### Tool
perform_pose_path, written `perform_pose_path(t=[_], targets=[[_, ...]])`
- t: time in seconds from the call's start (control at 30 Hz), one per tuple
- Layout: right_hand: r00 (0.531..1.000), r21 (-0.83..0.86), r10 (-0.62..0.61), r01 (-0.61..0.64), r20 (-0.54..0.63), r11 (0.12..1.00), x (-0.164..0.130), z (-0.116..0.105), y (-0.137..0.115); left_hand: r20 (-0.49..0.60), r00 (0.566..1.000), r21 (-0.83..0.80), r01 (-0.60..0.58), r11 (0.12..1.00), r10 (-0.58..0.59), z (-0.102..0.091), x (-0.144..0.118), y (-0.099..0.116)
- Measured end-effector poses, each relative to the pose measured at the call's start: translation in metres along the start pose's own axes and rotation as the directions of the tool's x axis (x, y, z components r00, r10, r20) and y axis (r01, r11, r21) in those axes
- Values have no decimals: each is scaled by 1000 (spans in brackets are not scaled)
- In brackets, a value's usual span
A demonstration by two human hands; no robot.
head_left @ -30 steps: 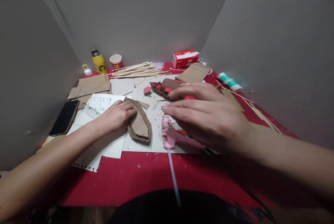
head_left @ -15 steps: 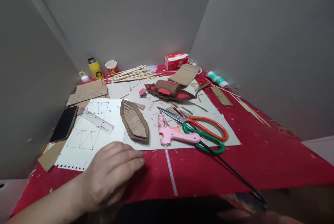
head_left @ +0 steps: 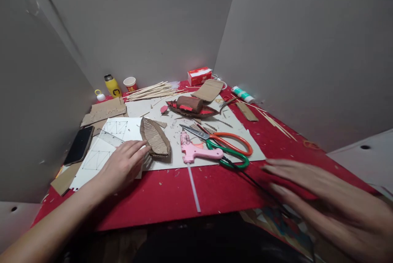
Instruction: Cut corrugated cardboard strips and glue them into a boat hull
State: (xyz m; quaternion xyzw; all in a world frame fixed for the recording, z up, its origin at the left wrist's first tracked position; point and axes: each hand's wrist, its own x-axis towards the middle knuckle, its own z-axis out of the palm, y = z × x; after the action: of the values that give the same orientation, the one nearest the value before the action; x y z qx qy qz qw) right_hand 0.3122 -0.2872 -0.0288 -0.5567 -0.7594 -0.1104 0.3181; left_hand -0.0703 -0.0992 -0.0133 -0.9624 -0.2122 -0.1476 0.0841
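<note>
Left hand (head_left: 121, 165) is laid flat, fingers loosely spread, on the white drawing sheet (head_left: 106, 152), fingertips just beside the cardboard boat hull (head_left: 155, 137); half a second ago it was hovering lower, off the paper. Right hand (head_left: 319, 197) is now swept into view at the table's near edge, blurred, fingers spread and nothing held, where 1 second ago it was stretched above the pink glue gun (head_left: 196, 153). Glue gun and 2 scissors (head_left: 229, 148) are left untouched, so work is centred on the hull again.
</note>
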Motion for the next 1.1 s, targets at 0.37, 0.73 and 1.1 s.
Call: perform_pose_path(t=[0.37, 0.73, 1.1], targets=[[839, 300, -466, 384, 281, 873, 133, 78, -25, 156, 979, -246, -91, 965, 133, 16, 42, -9], [569, 468, -634, 429, 524, 773, 186, 133, -20, 86, 985, -372, -106, 922, 148, 40, 39, -27], [583, 438, -627, 449, 517, 779, 194, 128, -27, -45, 988, -304, -155, 940, 149, 53, 37, -22]])
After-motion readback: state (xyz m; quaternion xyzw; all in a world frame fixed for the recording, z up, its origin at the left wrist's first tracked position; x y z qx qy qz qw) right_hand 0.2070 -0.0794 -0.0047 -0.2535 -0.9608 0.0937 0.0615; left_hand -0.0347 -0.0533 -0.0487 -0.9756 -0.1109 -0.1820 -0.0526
